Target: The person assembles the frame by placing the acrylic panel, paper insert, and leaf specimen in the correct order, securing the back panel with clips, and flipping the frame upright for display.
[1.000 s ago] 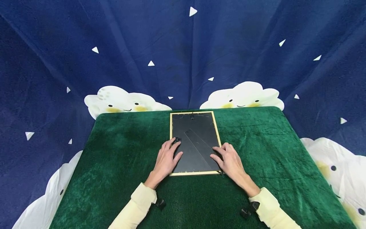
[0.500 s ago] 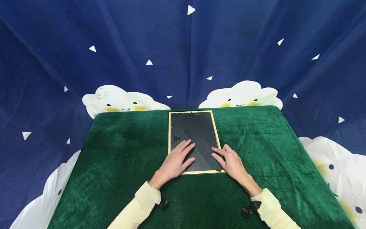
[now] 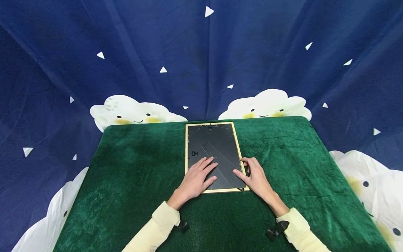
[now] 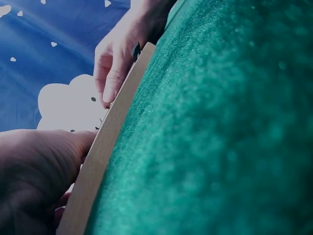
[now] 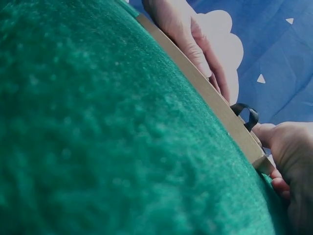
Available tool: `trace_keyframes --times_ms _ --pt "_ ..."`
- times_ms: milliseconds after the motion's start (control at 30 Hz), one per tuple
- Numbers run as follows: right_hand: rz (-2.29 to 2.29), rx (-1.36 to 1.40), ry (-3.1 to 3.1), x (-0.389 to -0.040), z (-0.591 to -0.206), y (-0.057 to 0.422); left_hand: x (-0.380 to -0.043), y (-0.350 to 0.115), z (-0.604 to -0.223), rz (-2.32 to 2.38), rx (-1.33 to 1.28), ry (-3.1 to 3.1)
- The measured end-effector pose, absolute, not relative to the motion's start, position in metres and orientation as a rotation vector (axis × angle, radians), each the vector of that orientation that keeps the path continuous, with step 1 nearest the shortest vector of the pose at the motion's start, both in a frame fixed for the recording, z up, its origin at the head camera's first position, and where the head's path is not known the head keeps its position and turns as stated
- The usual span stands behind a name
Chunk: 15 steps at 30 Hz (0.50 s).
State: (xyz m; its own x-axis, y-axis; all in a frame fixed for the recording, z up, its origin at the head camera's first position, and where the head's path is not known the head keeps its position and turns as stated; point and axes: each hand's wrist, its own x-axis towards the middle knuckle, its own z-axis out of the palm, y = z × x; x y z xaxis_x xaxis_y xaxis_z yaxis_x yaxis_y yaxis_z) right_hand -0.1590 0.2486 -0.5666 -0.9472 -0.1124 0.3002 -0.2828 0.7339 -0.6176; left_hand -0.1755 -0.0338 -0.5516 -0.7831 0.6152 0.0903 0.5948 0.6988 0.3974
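Observation:
A picture frame [image 3: 217, 138] lies face down on green plush cloth, its black backing and light wooden rim showing. My left hand [image 3: 196, 180] rests on the lower left of the backing, fingers extended. At the lower right side, my right hand [image 3: 256, 177] holds the frame's edge, thumb on the backing and index finger bent at the rim. A short black ribbon [image 5: 247, 116] loops up near the lower right corner, beside the right thumb. Small black hangers sit at the backing's top and left. The frame's front is hidden.
Green plush cloth [image 3: 126, 168] covers the table on every side of the frame. Behind it hangs a blue curtain [image 3: 151, 42] with white triangles and clouds. Dark straps [image 3: 277, 229] sit at both wrists.
My left hand has moved right from the frame's left edge onto the backing. My right index finger has drawn back from the backing to the right rim; the thumb stays on the backing.

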Motion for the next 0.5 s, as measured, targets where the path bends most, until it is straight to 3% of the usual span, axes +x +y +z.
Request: trace_keyframes --times_ms 500 --pt "1.068 0.287 -2.642 -0.1578 -0.5702 0.2501 -0.1764 -0.0349 -0.5557 0.614 1.035 2.877"
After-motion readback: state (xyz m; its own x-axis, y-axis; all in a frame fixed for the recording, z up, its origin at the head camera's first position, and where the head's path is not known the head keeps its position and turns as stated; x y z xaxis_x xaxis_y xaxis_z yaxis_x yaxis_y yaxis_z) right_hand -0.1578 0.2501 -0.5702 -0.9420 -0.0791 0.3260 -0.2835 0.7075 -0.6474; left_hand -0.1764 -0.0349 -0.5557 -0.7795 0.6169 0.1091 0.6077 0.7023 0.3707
